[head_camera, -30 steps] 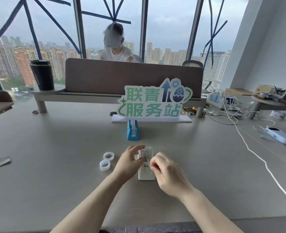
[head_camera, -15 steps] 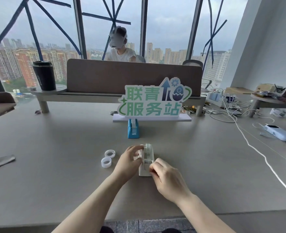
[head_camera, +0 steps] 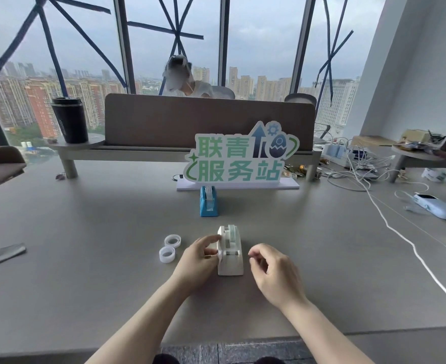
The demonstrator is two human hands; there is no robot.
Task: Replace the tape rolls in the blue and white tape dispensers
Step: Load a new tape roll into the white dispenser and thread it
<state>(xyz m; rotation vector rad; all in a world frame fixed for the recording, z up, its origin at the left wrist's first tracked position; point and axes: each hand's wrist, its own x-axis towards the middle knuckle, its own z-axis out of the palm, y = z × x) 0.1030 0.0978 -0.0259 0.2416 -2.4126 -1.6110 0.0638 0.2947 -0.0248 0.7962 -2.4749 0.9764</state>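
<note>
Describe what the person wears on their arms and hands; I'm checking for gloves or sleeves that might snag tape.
Nothing shows: the left hand and right hand are bare, without gloves, rings, watch or bands. Both forearms are uncovered to the frame's bottom edge; no sleeve is in view.

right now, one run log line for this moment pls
left hand grips white dispenser side | right hand off it, curled, empty | two tape rolls on table | blue dispenser untouched

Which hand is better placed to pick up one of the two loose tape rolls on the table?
The left hand. It holds the white dispenser on the side where the two tape rolls lie, close by. The right hand is on the far side, apart from the dispenser, and would probably have to cross over.
</note>
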